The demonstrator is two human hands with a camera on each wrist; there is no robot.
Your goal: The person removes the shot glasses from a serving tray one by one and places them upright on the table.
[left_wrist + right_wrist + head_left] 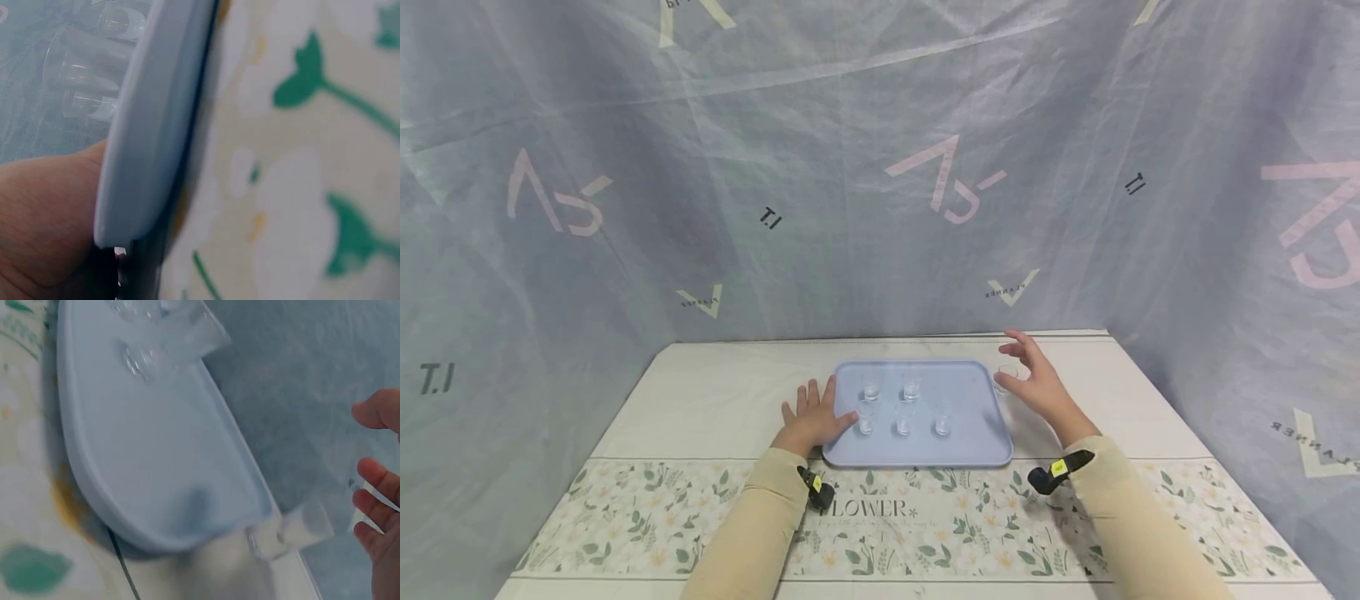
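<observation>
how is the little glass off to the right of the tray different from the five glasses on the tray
The lone glass stands on the tablecloth just outside the blue tray; the five glasses stand inside it. The lone one sits by itself beside the open right hand; the five form two rows, nearest the left hand, which rests at the tray's edge. All look small, clear and upright.

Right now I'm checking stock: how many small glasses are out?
6. Five on the tray: two behind, three in front. One sits off the tray by the right hand. None seem hidden.
</observation>
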